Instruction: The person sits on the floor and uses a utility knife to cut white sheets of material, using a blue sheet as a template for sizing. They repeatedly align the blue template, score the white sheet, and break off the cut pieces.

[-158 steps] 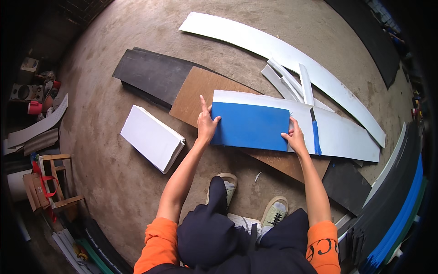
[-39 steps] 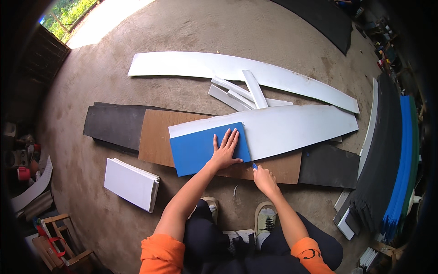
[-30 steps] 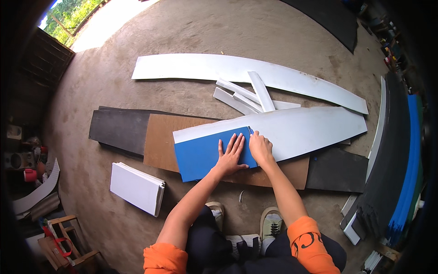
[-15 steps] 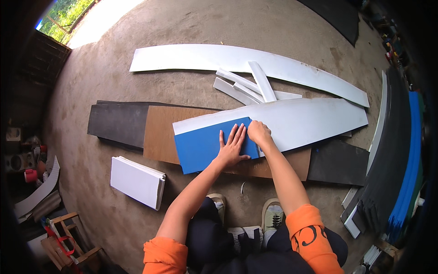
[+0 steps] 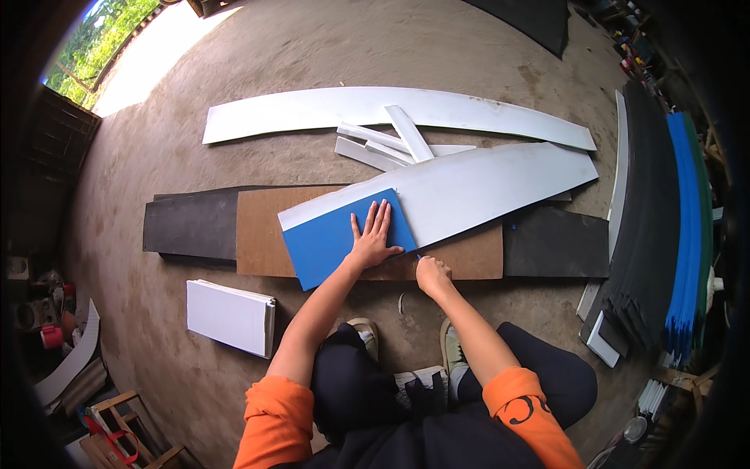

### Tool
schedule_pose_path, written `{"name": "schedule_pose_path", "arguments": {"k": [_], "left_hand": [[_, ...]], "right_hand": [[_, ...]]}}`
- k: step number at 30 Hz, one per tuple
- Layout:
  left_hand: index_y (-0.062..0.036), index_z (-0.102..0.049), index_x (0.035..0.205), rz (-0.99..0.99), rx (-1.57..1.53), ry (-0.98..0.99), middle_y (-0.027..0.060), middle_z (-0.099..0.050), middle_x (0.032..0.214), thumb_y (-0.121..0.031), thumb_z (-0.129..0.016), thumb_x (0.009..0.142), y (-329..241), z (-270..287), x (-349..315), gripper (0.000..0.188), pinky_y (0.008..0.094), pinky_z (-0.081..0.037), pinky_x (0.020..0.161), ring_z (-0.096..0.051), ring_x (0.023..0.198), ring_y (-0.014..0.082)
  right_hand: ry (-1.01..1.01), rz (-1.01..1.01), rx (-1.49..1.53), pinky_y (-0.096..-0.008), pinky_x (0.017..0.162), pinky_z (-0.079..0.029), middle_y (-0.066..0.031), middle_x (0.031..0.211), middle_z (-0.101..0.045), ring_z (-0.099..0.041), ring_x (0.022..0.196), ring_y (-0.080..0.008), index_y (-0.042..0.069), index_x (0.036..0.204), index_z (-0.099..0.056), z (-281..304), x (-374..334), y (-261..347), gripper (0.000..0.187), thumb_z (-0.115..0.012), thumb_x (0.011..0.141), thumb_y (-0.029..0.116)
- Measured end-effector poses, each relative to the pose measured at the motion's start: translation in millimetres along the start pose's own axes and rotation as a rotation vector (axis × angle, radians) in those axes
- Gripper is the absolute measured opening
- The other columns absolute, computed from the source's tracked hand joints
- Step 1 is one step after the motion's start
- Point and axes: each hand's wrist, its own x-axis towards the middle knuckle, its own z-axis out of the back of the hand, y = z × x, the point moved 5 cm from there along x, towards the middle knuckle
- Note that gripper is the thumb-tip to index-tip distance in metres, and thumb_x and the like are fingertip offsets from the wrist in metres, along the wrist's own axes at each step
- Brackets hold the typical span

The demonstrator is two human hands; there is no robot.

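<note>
My left hand [image 5: 372, 241] lies with fingers spread on a blue rectangular panel [image 5: 316, 246], pressing it flat. Under the panel is a long white sheet [image 5: 484, 186], set at a slant, with a strip of it showing along the panel's far edge. My right hand [image 5: 434, 274] is closed in a fist just off the panel's near right corner. A small blue end of a slim tool [image 5: 419, 256] pokes out of that fist; the rest of it is hidden. Beneath the sheet lies a brown board [image 5: 461, 262] on dark grey slabs [image 5: 555, 242].
Beyond the sheet are white offcut strips [image 5: 408, 134] and a long curved white piece [image 5: 312, 109]. A stack of white panels [image 5: 230, 319] rests on the floor at left. Black sheets [image 5: 644, 234] and blue sheets [image 5: 681, 234] lie along the right. A wooden frame [image 5: 121, 438] stands lower left.
My right hand has come toward me, from the panel's far right corner down past its near right corner. My left hand stays spread on the panel. The whole view has shifted slightly.
</note>
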Motion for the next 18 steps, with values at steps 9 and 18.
{"name": "schedule_pose_path", "arguments": {"k": [9, 18], "left_hand": [[-0.0025, -0.010, 0.138, -0.051, 0.051, -0.138, 0.0097, -0.006, 0.145, -0.060, -0.062, 0.057, -5.5, 10.2, -9.6, 0.112, 0.0623, 0.005, 0.098, 0.000, 0.134, 0.0240], [-0.0006, -0.023, 0.134, -0.084, 0.049, -0.189, 0.0132, -0.020, 0.141, -0.051, -0.065, 0.056, -17.1, 17.2, -9.6, 0.102, 0.0522, -0.004, 0.105, -0.012, 0.133, 0.0266]], "right_hand": [[-0.022, 0.118, 0.301, -0.0451, 0.074, -0.046, -0.0255, 0.080, -0.061, -0.060, 0.078, -0.0386, -0.002, 0.091, -0.058, 37.6, 18.3, -26.0, 0.029, -0.042, 0.086, 0.022], [-0.511, 0.155, 0.310, -0.0473, 0.056, -0.046, -0.0202, 0.060, -0.058, -0.059, 0.062, -0.0389, 0.003, 0.085, -0.050, 61.1, 93.6, -5.4, 0.026, -0.039, 0.090, 0.026]]}}
